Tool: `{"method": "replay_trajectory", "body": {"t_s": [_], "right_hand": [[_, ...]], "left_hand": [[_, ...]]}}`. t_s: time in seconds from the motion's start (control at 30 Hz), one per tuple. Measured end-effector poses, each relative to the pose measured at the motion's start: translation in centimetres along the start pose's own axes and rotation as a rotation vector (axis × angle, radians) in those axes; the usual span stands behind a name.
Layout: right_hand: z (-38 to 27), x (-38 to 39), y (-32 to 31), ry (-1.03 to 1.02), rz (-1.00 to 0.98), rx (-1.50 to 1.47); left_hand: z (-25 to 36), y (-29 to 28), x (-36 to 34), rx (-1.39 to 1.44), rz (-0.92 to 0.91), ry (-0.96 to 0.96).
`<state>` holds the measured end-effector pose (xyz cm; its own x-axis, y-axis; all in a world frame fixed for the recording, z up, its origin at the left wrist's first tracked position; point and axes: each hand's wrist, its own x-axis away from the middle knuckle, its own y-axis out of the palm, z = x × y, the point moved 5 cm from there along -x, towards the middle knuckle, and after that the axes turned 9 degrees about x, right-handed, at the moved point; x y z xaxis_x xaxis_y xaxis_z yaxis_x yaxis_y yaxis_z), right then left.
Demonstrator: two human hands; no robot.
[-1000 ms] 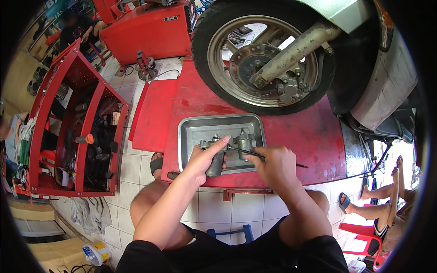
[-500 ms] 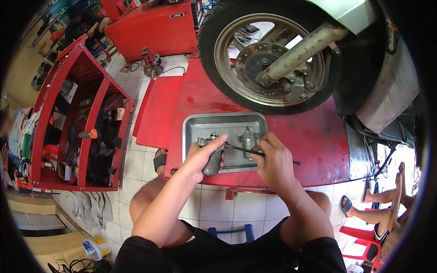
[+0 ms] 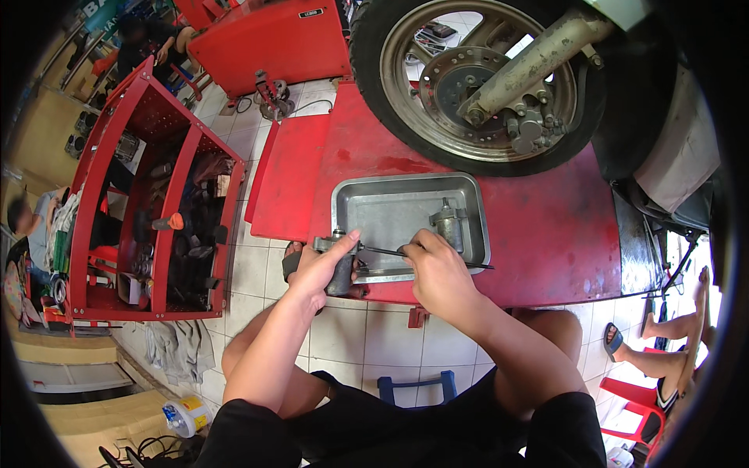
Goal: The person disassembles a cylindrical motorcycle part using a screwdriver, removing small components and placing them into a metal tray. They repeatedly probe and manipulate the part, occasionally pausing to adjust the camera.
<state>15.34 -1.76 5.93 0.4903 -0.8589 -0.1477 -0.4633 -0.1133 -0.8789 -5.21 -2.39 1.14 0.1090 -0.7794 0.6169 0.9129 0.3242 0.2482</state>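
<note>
My left hand (image 3: 320,267) grips a grey cylindrical metal motor (image 3: 340,278) upright, with a flange and short shaft on top, over the near left corner of a steel tray (image 3: 402,180). My right hand (image 3: 433,269) is closed on a slim dark rod tool (image 3: 382,251), held almost level, its left end meeting the side of the motor just under my left thumb. A second, similar metal motor (image 3: 449,230) stands in the right part of the tray. The tray sits on a scuffed red bench (image 3: 546,242), under which my knees show.
A motorcycle front wheel (image 3: 476,117) stands at the back. A red shelf cart (image 3: 175,179) with tools is at left, a red cabinet (image 3: 269,51) behind. People are at upper left (image 3: 148,51) and far left (image 3: 35,218); another's legs (image 3: 655,363) and red chair (image 3: 632,405) are at right.
Both hands, the motor and the rod have shifted left relative to the tray, toward its near left corner, uncovering the second motor. The view has shifted, moving the surroundings rightward and up.
</note>
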Motion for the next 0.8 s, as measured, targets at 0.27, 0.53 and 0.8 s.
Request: {"method": "replay_trajectory", "body": {"t_s": [0.27,0.53,0.8], "right_hand": [[-0.7,-0.5,0.2,0.107,-0.065,0.073],[-0.9,-0.7,2.0,0.163,-0.292,0.009],[-0.7,-0.2,2.0,-0.116,0.069,-0.001]], "left_hand": [[-0.7,-0.4,0.7,-0.045,0.075,0.053],[-1.7,-2.5,-0.2,-0.059,0.091,0.026],[-1.6,-2.6,-0.7,-0.054,0.080,0.023]]}}
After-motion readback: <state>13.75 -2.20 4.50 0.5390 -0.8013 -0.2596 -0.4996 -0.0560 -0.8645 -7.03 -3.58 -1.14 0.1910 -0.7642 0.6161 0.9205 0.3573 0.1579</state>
